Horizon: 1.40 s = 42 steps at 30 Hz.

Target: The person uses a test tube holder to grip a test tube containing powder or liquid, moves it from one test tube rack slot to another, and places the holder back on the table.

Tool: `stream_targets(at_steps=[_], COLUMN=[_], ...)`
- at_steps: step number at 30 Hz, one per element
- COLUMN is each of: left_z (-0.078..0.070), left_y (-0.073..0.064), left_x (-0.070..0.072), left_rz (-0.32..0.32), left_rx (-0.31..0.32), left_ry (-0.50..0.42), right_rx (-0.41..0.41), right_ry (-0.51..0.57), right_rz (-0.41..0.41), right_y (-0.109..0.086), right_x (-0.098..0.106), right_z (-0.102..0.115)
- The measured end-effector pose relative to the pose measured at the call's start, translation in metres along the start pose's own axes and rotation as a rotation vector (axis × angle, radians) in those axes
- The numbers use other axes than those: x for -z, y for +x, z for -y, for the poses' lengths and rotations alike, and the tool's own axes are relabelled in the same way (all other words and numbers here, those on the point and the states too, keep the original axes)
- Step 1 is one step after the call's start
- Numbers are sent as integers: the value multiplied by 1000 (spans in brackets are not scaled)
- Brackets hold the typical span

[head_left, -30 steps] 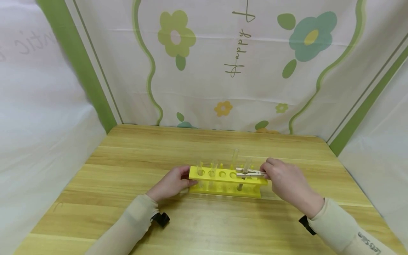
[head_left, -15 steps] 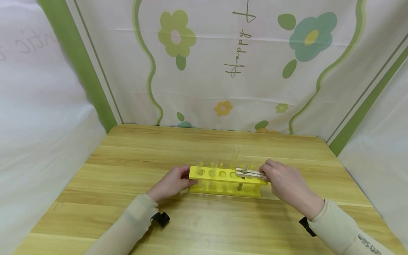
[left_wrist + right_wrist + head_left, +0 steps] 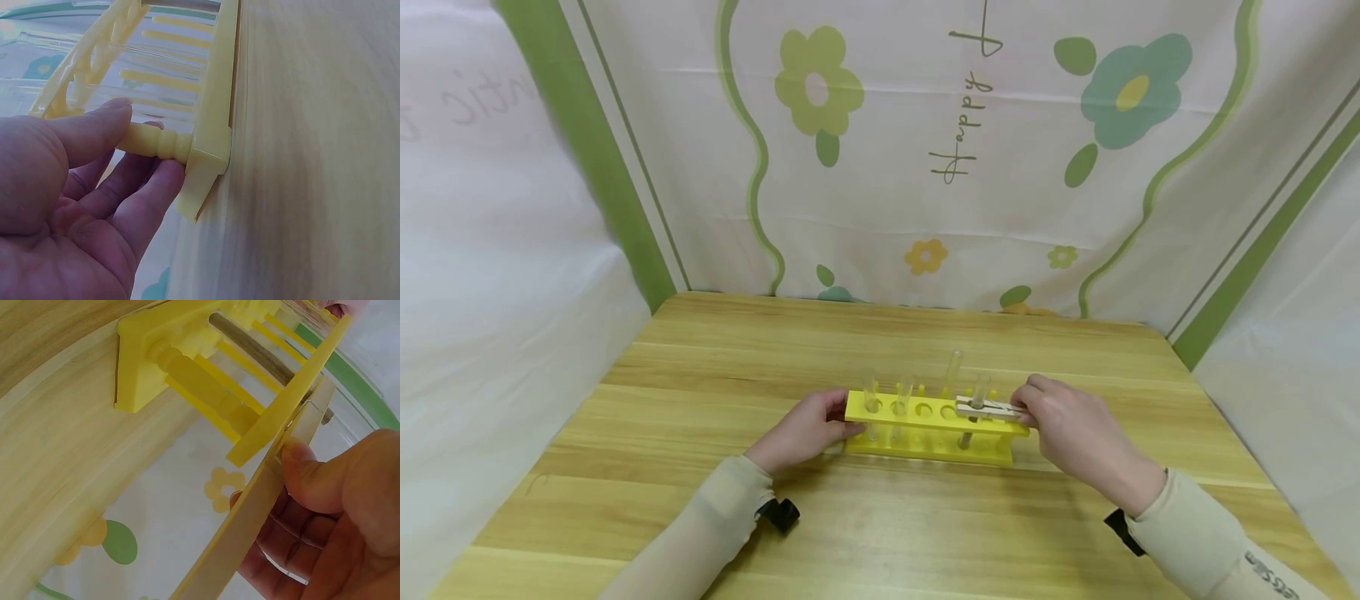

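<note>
A yellow test tube rack [image 3: 936, 420] stands on the table. My left hand [image 3: 805, 429] holds its left end, thumb and fingers around the end post [image 3: 156, 140] in the left wrist view. With my right hand [image 3: 1078, 433] I pinch a wooden test tube holder [image 3: 234, 534], spring clip showing near the thumb. The holder's jaws lie over the rack's top board, around a test tube [image 3: 979, 390]. Dark grey-brown contents [image 3: 250, 349] fill that tube's lower part, between the two boards.
Two clear test tubes [image 3: 904, 390] stand in the rack's left holes. Another tube [image 3: 953, 372] sits inverted on a peg along the back. Several yellow pegs line that side. Behind the wooden table [image 3: 760, 350] hangs a flower-printed curtain [image 3: 865, 192].
The holder's jaws stood apart a second ago and have come together around the test tube. My right hand has shifted only slightly. My left hand and the rack keep their place.
</note>
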<state>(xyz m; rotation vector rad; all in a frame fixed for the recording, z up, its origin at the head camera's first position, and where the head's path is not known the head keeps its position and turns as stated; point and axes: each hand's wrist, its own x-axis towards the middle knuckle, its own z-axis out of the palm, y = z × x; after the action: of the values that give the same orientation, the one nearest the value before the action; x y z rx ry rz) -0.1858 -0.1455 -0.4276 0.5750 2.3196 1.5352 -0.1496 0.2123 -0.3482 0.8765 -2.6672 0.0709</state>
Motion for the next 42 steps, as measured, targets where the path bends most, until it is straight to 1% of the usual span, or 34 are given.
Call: stream_targets(at_steps=[7,11,15,16,18,22,23,25,31,33,35,42], left_z=[2,4,5,5,-3,-3,-2,5,5,5,4,6], left_y=[1,1,1,1,-2,-2,-2,0,0,-1,-1,0], left_x=[0,0,0,0,-1,0,1,2,3,3,3,3], left_rz=[3,6,6,3,0,10,15,24,29,27,26,28], left_rx=[-2,-2,-10,-9,-9,-10,-14,-22,-26,-36,-30,-24], left_ry=[-9,-15,0,2,13,15,17,16,27,26,22,26], right_rx=[-27,-28,-34,-37,-41,-46,-46,-46,-55,-53,-46,12], right_ry=[-2,0,-2,-5,-10,-14,-12,-9,-10,-16,-25,-80], right_rz=[11,6,9,9,7,0,-2,-5,-12,-21,-35,-130], right_y=[2,4,6,6,7,9,10,12,16,17,18,21], right_x=[11,18,26,28,32,42,44,49,65,71,75,87], right_z=[0,0,-1,-1,-2,-1,-1,-1,-2,-3,-3,-5])
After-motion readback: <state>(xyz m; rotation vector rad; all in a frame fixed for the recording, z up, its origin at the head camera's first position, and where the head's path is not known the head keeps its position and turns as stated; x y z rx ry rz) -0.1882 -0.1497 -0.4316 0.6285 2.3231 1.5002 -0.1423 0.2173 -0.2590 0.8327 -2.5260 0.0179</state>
